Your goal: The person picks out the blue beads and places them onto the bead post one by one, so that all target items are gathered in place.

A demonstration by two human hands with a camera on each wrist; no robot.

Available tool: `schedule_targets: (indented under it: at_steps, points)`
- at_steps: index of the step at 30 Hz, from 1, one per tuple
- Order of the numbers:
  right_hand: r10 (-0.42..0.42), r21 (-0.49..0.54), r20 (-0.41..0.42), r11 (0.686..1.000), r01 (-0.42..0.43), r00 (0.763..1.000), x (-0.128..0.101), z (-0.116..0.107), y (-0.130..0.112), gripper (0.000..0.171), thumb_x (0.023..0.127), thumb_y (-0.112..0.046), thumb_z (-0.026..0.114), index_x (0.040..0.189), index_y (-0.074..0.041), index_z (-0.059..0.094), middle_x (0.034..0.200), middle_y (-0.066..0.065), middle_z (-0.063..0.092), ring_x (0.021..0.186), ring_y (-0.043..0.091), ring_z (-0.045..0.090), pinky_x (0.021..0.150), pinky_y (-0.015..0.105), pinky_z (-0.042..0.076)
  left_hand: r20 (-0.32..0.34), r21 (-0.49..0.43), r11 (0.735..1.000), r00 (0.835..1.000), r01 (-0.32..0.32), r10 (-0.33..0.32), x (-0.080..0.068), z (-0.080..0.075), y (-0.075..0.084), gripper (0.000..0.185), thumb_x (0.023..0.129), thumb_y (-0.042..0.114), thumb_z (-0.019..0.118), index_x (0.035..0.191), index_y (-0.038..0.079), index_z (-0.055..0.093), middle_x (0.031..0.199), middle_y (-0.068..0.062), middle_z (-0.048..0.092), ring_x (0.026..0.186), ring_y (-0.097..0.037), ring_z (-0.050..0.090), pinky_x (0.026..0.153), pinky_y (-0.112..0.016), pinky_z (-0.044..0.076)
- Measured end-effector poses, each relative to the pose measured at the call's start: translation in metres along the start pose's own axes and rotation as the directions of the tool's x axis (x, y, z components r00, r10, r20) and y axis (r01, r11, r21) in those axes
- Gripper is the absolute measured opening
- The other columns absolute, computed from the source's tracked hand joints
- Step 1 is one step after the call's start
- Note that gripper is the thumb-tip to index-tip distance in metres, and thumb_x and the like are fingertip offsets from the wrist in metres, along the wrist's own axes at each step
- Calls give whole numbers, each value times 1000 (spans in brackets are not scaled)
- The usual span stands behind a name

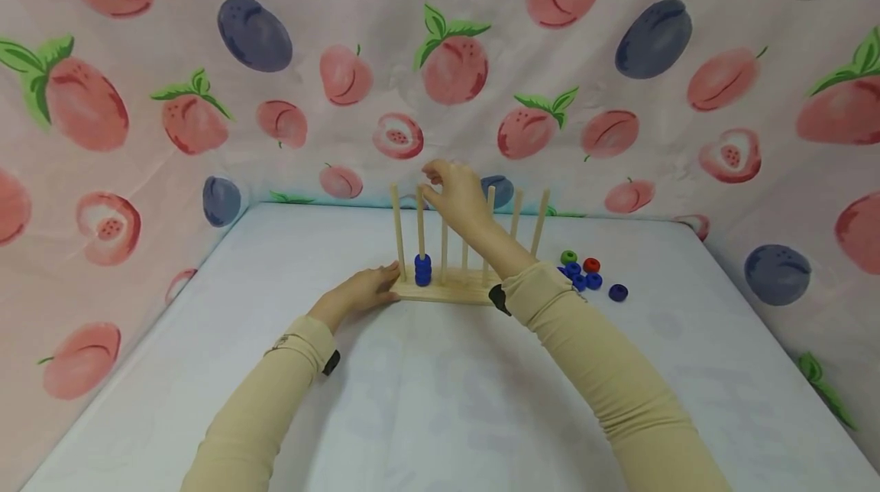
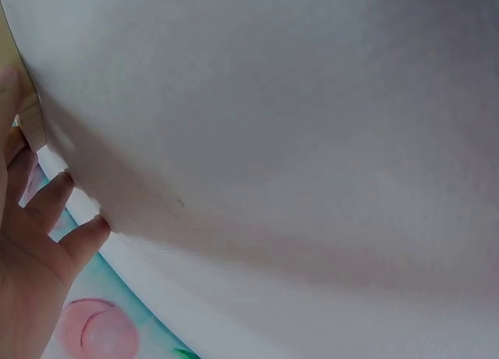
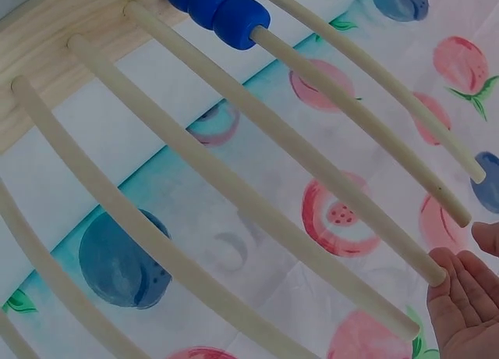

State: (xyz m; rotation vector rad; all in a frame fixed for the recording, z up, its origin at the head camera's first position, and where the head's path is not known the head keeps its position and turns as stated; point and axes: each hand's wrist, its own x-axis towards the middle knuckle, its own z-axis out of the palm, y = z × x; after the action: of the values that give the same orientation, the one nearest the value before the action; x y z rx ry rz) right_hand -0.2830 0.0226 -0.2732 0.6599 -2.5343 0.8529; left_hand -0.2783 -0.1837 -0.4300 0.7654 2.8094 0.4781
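A wooden bead rack with a flat base (image 1: 440,294) and several upright pegs stands on the white table. Three blue beads (image 1: 422,270) are stacked at the bottom of its second peg (image 1: 422,224) from the left. My left hand (image 1: 360,289) grips the left end of the base; in the left wrist view, other fingers (image 2: 53,199) spread onto the tabletop. Above the second peg is my right hand (image 1: 459,198), its fingers loosely bent and thumb apart. The right wrist view shows nothing between those fingers (image 3: 460,296), which are close to the peg tips.
Right of the rack lie loose beads: a green bead (image 1: 568,257), a red bead (image 1: 592,265), several blue beads (image 1: 593,281) and a dark purple bead (image 1: 618,292). My right forearm (image 1: 591,362) partly covers the rack's right side. A fruit-print cloth (image 1: 385,33) hangs behind the table.
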Motion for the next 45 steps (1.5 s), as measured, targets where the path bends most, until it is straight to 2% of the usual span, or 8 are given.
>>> schedule_targets:
  at_steps: [10, 22, 26, 33, 41, 45]
  points:
    - [-10, 3, 20, 1000, 10, 1000, 1, -4, 0, 26, 90, -14, 64, 112, -1, 65, 107, 15, 69, 99, 25, 66, 90, 33, 53, -4, -4, 1000, 1000, -4, 4, 1, -3, 4, 62, 94, 25, 57, 143, -4, 32, 147, -25, 32, 132, -44, 38, 111, -51, 32]
    - [-24, 43, 34, 999, 22, 999, -6, -4, 2, 25, 90, -17, 63, 111, -2, 66, 109, 14, 69, 103, 24, 65, 89, 34, 54, 47, -17, 999, 998, 34, -33, 0, 3, 4, 60, 94, 26, 57, 142, -2, 34, 149, -21, 29, 134, -42, 35, 113, -51, 29]
    - [-37, 36, 17, 999, 36, 999, -7, -7, 3, 25, 90, -16, 63, 111, -2, 66, 109, 14, 69, 102, 26, 65, 86, 35, 55, 44, -11, 998, 997, 58, -57, -3, 1, 8, 60, 95, 27, 57, 143, 0, 34, 150, -20, 29, 134, -42, 35, 113, -52, 29]
    - [-50, 66, -21, 997, 52, 999, -7, -24, 11, 27, 90, -16, 64, 113, -2, 65, 111, 13, 69, 106, 26, 63, 91, 37, 52, 25, 13, 1000, 1000, 7, -8, 4, -2, 3, 61, 93, 28, 59, 142, -1, 36, 148, -21, 32, 131, -43, 39, 110, -51, 33]
    - [-61, 116, -42, 991, 65, 997, -9, -37, 14, 29, 90, -16, 64, 115, -1, 65, 113, 14, 68, 107, 26, 62, 94, 37, 51, 39, 5, 1000, 999, 18, -19, 3, -4, 4, 61, 92, 27, 61, 141, -1, 37, 147, -22, 32, 131, -44, 39, 110, -52, 33]
    - [-61, 141, -75, 987, 71, 995, -9, -44, 20, 29, 89, -16, 65, 114, -1, 65, 112, 14, 69, 106, 27, 63, 95, 39, 51, 32, 12, 1000, 999, -7, 6, 4, -5, 7, 60, 93, 26, 60, 141, -2, 37, 146, -24, 33, 129, -45, 40, 110, -52, 33]
